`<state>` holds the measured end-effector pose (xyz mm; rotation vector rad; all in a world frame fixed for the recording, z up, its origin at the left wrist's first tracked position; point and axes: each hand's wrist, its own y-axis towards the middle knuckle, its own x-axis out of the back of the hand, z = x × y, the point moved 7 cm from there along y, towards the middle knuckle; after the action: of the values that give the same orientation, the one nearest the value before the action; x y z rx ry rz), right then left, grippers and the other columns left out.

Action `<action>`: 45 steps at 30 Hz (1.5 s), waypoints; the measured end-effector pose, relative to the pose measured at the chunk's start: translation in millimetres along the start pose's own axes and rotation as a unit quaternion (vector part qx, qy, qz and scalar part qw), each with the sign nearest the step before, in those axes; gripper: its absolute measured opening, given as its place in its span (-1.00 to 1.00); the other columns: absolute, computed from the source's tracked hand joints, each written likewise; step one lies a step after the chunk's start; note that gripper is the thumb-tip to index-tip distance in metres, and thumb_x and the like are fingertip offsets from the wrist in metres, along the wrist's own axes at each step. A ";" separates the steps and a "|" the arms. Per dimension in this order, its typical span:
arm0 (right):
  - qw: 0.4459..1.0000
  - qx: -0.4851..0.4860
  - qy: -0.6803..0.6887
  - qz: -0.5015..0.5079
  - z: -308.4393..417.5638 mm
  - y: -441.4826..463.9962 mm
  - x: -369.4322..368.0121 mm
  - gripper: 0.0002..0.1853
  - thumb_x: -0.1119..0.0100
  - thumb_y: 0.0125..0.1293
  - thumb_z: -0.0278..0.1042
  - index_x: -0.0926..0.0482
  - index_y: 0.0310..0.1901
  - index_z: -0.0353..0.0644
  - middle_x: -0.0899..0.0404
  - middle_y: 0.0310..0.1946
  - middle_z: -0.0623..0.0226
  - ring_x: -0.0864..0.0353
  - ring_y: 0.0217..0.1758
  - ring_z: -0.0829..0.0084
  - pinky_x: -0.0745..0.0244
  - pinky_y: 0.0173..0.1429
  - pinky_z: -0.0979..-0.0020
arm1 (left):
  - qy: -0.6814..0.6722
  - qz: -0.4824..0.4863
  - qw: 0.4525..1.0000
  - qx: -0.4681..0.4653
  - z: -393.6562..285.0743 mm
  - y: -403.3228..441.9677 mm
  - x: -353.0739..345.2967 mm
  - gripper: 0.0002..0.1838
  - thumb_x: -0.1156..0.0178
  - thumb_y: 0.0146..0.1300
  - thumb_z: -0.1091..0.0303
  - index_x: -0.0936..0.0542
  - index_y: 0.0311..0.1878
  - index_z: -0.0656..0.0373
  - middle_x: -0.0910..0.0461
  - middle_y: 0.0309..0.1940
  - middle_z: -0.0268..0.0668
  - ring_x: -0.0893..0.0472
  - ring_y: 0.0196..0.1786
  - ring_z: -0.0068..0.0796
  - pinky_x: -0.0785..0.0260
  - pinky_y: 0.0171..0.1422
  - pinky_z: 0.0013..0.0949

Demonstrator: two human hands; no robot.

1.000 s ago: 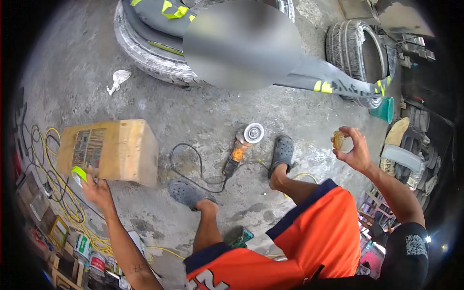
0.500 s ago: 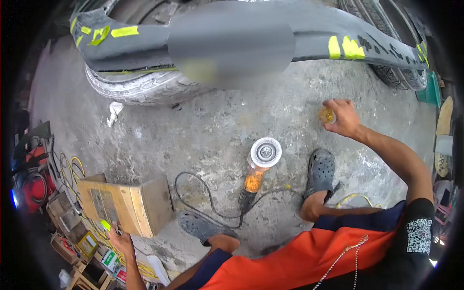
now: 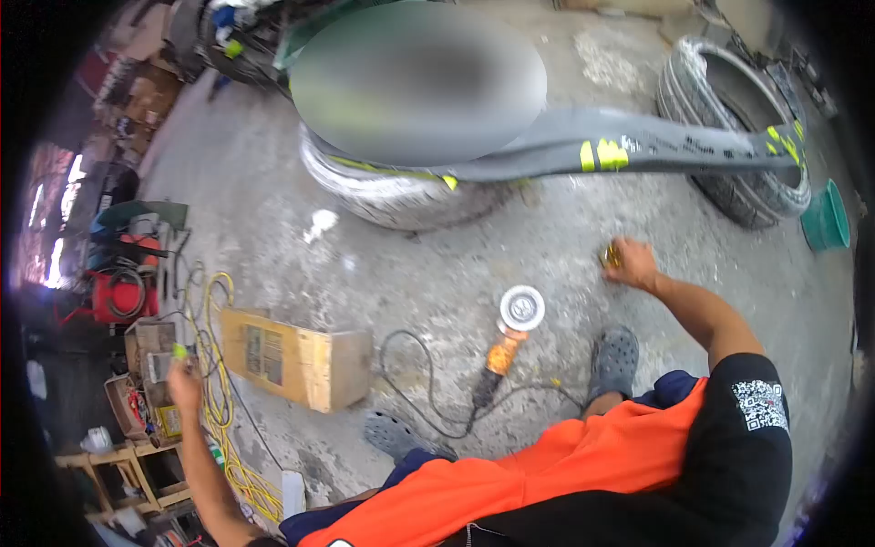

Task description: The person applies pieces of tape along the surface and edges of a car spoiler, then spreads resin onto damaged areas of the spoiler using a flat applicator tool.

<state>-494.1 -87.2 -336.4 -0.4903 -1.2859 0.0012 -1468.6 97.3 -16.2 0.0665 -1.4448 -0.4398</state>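
My left hand [image 3: 184, 383] is closed on a small yellow-green roll [image 3: 180, 351], held out at the left beyond the wooden box [image 3: 278, 357]. At the right, my right hand [image 3: 634, 264] is wrapped round a small amber roll [image 3: 610, 256] above the concrete floor. An orange angle grinder [image 3: 499, 356] with a round pale disc [image 3: 521, 308] lies on the floor between my feet. The long grey bumper [image 3: 656, 144], with yellow-green tape pieces on it, rests across two tyres. A blurred oval hides part of it.
A standing tyre [image 3: 729, 137] and a green bucket [image 3: 825, 219] are at the right. Yellow hose [image 3: 219, 401] and a black cord [image 3: 415, 337] run over the floor. Wooden crates [image 3: 128, 479] and red equipment [image 3: 123, 294] stand at the left.
The view has shifted, showing more of the left side. My left hand has moved away from the box to its left. Both hands still hold their rolls.
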 end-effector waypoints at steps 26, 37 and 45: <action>0.993 -0.028 0.104 0.052 -6.0 -19.1 19.8 0.09 -0.60 -0.04 -0.02 -0.28 0.52 -0.27 -0.48 0.34 -0.10 -0.33 0.48 -0.16 -0.26 0.58 0.07 | -0.123 0.090 0.988 -0.032 -142.5 163.4 -46.6 -0.83 -0.36 0.14 0.44 -0.73 -0.17 0.15 -0.70 -0.23 0.00 -0.69 -0.17 0.08 -0.51 -0.03 -0.06; 0.865 0.442 -0.148 0.185 272.6 -149.7 26.1 -0.42 -0.33 0.25 -0.29 -0.50 0.34 -0.08 -0.65 -0.07 0.23 -0.65 0.03 0.18 -0.45 0.24 0.09 | -0.184 -0.004 0.982 -0.040 -149.9 108.0 -181.6 -0.79 -0.35 0.21 0.39 -0.71 -0.08 0.08 -0.63 -0.20 0.00 -0.66 -0.16 0.16 -0.53 -0.12 0.04; 0.811 0.465 -0.297 0.193 362.3 -138.0 -113.2 -0.67 -0.09 0.34 -0.32 -0.52 0.13 0.01 -0.51 0.01 0.36 -0.53 0.19 0.29 -0.38 0.30 0.17 | -0.303 0.081 0.947 0.070 -135.6 98.5 -226.4 -0.80 -0.38 0.25 0.29 -0.73 -0.09 0.08 -0.65 -0.16 -0.02 -0.65 -0.06 0.12 -0.50 -0.01 0.05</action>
<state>-896.7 -115.1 -321.8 0.1435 -1.5754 1.1635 -1326.7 232.9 -218.2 -0.0835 -2.0696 -0.2253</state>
